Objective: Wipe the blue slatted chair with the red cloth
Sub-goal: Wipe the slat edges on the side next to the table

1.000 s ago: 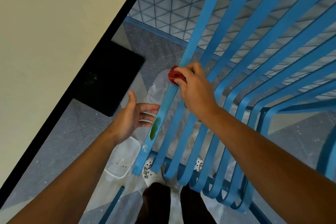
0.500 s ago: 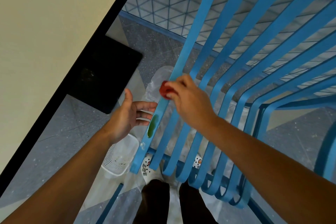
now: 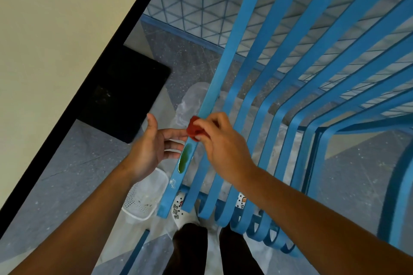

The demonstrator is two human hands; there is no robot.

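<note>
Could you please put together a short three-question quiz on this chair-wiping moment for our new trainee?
1. True or false: the red cloth already covers the green smear.
2. Which hand holds the cloth? A) left hand B) right hand
3. Fill in: a white ____ stands on the floor under the left forearm.

Key
1. False: the cloth sits on the outermost slat of the blue chair, just above the smear, which still shows.
2. B: the right hand pinches it; the left hand is open beside the slat.
3. basket.
</note>
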